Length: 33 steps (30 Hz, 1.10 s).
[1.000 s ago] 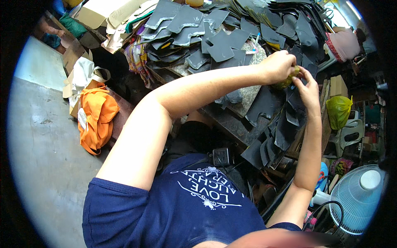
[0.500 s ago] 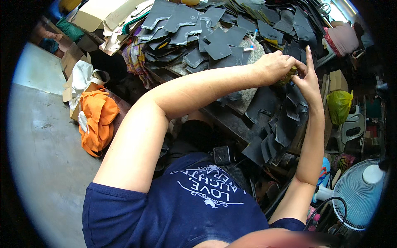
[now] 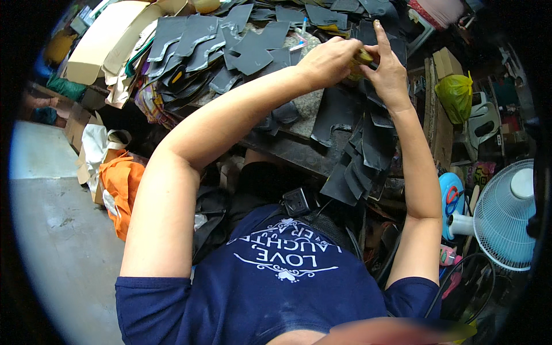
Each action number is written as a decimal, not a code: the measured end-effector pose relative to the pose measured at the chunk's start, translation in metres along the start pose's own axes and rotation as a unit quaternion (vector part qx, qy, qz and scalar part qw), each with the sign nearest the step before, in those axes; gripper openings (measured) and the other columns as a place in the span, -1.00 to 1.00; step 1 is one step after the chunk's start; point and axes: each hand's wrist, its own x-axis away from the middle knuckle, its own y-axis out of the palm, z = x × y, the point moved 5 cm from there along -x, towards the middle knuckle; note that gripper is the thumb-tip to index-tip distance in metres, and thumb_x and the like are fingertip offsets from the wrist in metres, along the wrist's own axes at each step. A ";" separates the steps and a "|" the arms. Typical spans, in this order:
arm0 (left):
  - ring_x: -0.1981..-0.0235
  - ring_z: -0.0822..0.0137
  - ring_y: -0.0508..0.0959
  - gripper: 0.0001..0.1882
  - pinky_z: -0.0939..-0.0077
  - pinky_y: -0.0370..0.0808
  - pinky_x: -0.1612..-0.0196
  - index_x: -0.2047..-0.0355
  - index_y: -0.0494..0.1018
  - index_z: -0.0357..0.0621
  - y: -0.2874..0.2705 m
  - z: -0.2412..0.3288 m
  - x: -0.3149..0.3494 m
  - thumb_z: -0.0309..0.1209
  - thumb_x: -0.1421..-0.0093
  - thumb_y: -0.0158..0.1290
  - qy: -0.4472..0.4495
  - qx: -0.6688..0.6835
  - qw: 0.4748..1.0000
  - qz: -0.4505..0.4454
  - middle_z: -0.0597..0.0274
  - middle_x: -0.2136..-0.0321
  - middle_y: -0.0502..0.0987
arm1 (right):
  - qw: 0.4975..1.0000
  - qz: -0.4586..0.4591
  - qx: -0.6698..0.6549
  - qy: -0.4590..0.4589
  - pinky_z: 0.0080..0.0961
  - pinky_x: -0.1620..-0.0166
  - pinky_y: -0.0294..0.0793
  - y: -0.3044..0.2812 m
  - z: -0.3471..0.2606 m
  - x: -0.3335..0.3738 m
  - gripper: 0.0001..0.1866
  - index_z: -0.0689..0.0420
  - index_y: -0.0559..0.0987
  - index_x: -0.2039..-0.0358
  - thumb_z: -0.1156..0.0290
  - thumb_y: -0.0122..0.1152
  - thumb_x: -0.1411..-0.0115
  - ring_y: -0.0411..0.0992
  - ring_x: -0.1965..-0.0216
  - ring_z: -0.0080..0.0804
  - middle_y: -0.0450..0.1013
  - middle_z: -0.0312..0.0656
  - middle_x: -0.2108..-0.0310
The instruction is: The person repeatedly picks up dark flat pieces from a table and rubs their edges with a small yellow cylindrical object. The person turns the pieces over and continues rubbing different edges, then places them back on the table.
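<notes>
Both hands meet over the far right part of a cluttered worktable. My left hand is closed, its fingers curled over a small yellowish object whose kind I cannot make out, as fingers hide most of it. My right hand pinches the same object from the other side, with the index finger stretched straight up. Beneath and around the hands lie dark grey cut sheet pieces, some with whitish curved edges. More of these cut pieces overlap in stacks to the left.
A pen lies beyond my left hand on a grey speckled slab. Cardboard stands at far left, above an orange cloth bag. To the right are a yellow-green plastic bag, red-handled scissors and a fan.
The whole view has shifted, so the table and the hands sit farther left and higher in it. Both hands stay together at the yellowish object, the right index finger still raised.
</notes>
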 end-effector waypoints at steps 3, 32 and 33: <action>-0.08 -0.06 0.41 -0.11 0.18 0.40 -0.15 -0.24 0.17 -0.19 -0.001 -0.006 -0.003 -0.39 0.10 0.34 -0.003 0.016 0.998 0.058 -0.05 -0.05 0.42 | 0.996 -0.030 -0.077 0.035 -0.35 -0.05 0.54 -0.005 0.005 0.001 0.10 -0.20 -0.05 -0.42 0.55 0.43 0.02 0.54 0.08 -0.28 0.53 -0.08 0.07; -0.09 -0.11 0.38 -0.16 0.16 0.34 -0.16 -0.20 0.16 -0.34 0.026 -0.016 -0.002 -0.28 0.03 0.29 -0.072 0.004 0.997 -0.007 -0.17 -0.02 0.38 | 0.994 -0.063 0.005 -0.088 -0.23 -0.12 0.42 0.024 0.039 0.006 -0.34 -0.04 0.24 -0.31 0.21 0.18 -0.22 0.41 -0.09 -0.02 0.33 0.01 -0.16; -0.09 -0.12 0.38 -0.16 0.18 0.34 -0.16 -0.19 0.17 -0.35 0.027 -0.017 -0.003 -0.28 0.03 0.30 -0.069 0.018 0.997 -0.004 -0.18 -0.02 0.38 | 0.994 -0.048 0.051 -0.087 -0.25 -0.08 0.45 0.017 0.035 0.010 -0.41 0.00 0.36 -0.24 0.23 0.23 -0.19 0.45 -0.03 -0.05 0.42 -0.05 -0.09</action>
